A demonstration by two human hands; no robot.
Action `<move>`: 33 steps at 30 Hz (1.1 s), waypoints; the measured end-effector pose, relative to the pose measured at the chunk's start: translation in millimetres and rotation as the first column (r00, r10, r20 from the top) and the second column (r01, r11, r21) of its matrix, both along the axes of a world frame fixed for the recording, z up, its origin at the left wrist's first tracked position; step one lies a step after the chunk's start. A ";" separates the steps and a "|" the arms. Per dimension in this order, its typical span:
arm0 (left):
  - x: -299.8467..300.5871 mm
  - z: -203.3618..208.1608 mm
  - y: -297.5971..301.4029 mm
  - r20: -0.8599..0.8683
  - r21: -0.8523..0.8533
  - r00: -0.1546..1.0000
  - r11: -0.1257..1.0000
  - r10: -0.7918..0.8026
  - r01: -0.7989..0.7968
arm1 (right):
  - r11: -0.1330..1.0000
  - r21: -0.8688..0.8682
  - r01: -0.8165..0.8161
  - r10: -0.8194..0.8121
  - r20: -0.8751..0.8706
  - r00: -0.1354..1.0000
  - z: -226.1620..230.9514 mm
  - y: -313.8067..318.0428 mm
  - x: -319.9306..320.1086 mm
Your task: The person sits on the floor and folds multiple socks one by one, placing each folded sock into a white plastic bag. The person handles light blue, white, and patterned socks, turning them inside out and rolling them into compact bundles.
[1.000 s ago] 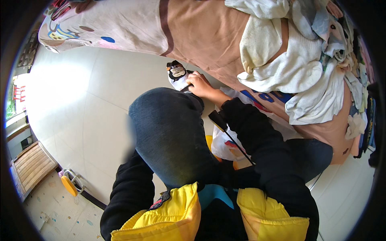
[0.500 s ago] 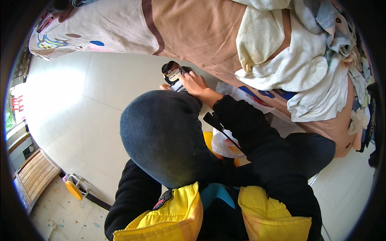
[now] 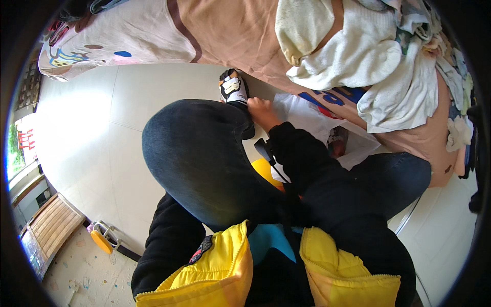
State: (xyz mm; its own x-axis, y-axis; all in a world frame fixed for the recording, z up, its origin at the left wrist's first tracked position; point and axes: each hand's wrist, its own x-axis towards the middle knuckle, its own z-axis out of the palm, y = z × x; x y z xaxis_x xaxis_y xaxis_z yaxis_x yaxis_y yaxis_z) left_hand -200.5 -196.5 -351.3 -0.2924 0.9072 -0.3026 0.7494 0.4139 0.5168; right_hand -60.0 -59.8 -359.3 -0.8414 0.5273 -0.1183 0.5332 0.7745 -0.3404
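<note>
My raised leg in dark jeans [image 3: 189, 153] fills the middle of the view. Beyond the knee, my foot wears a black, white and tan piece of footwear [image 3: 233, 88]; I cannot make out whether it is a sock or a shoe. At the inner side of that ankle is my right hand [image 3: 263, 113], its fingers curled in against the top of the footwear and the trouser hem. What they grip is hidden. Of my left hand [image 3: 222, 101] only a sliver of skin shows beside the foot; the knee hides the rest.
A bed with a tan and pink cover [image 3: 230, 30] runs along the far side, with white cloths [image 3: 348, 51] piled at its right. A thin white plastic bag [image 3: 302, 110] lies beside my right forearm. A wooden slatted seat [image 3: 56, 220] stands at the left.
My right hand has moved from the top of the foot back to the ankle, baring the footwear. The left fingers show less. My view and knee have shifted slightly.
</note>
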 end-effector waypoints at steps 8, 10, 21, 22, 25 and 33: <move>-5.6 1.6 -6.0 -0.006 0.007 1.000 1.000 0.018 -0.018 | 0.861 -0.350 0.368 -0.252 0.336 0.908 -12.2 -4.1 -15.2; -6.7 4.4 -8.1 -0.008 0.013 1.000 1.000 0.020 -0.020 | 0.745 -0.417 0.520 -0.444 0.271 0.854 -15.2 -16.2 -14.4; -20.6 10.9 -9.2 -0.055 0.015 0.998 1.000 0.017 -0.016 | 0.326 -0.752 0.573 -0.600 0.304 0.740 28.0 -32.8 -5.3; -22.5 10.1 -7.4 -0.060 0.015 0.998 1.000 0.016 -0.015 | 0.322 -0.743 0.587 -0.604 0.316 0.731 30.9 -32.8 -5.0; -26.5 6.7 -0.7 -0.065 0.012 0.998 1.000 0.007 -0.006 | 0.528 -0.564 0.635 -0.616 0.260 0.743 34.7 -32.2 -3.9; -28.6 -5.5 17.1 -0.074 0.000 0.997 1.000 -0.022 0.022 | 0.769 -0.300 0.565 -0.623 -0.155 0.767 28.9 -17.7 -6.9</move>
